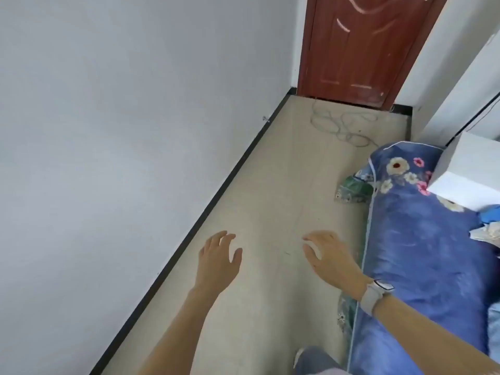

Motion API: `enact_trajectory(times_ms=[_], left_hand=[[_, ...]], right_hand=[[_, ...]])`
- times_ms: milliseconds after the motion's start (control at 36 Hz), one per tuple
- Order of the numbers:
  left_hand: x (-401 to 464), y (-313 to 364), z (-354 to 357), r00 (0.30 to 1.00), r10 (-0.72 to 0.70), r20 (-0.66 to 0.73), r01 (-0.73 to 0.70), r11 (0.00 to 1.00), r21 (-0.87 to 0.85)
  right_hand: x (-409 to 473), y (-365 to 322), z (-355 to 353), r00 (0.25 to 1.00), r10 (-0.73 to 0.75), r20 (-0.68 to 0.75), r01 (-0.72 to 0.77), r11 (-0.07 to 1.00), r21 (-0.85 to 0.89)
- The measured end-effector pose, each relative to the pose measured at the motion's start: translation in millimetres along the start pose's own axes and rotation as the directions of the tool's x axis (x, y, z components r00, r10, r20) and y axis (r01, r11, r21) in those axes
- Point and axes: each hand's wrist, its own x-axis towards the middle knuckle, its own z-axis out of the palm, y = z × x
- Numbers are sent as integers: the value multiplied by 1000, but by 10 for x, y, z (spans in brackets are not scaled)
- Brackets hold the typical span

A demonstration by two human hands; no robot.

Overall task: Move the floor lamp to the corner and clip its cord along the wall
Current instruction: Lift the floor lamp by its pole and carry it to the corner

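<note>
Beige tiled floor (270, 185) beside white wall (108, 131); left hand (217, 259), right hand (331, 257) spread, nothing held. Tangled grey-green cord (343, 123) best approached first, lamp unseen.

A wall (108, 131) runs along the left, with a baseboard (216, 190) at its foot and a small clip (76, 119) fixed to it just above that baseboard, toward the far end. The floor (270, 212) stretches ahead to a door (359, 50), and a loose coil of cord (349, 125) lies on the floor just before the door. On the right a bed (422, 239) lines the floor, with a box (470, 174) on it at the far end.
</note>
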Motion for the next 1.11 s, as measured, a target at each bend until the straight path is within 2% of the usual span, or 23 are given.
enact_trajectory(times_ms=[83,139,250,417,611,889,1111], left_hand=[[329,49,113,1000,9,5,-10,999,33],[595,153,190,998,19,57,-23,998,61],[1225,524,412,991,69,115,-78,994,77],[2450,1228,719,982,107,155,-115,992,46],[3815,2036,854,952,199,231,-217,975,54],[5368,2571,1200,937,191,293,-226,970,89],[7335,3390,1577,898,290,331,-333,939,81]], right_hand=[[188,247,28,999,49,-8,-49,999,16],[337,398,25,996,92,-9,-92,995,29],[788,756,-82,984,160,-80,-157,987,46],[1788,1389,-544,956,272,-107,-256,956,143],[2938,1907,-1191,947,322,6,-315,922,223],[4298,2590,-1720,944,326,-46,-317,938,138],[5818,3386,-2306,890,447,-95,-433,891,133]])
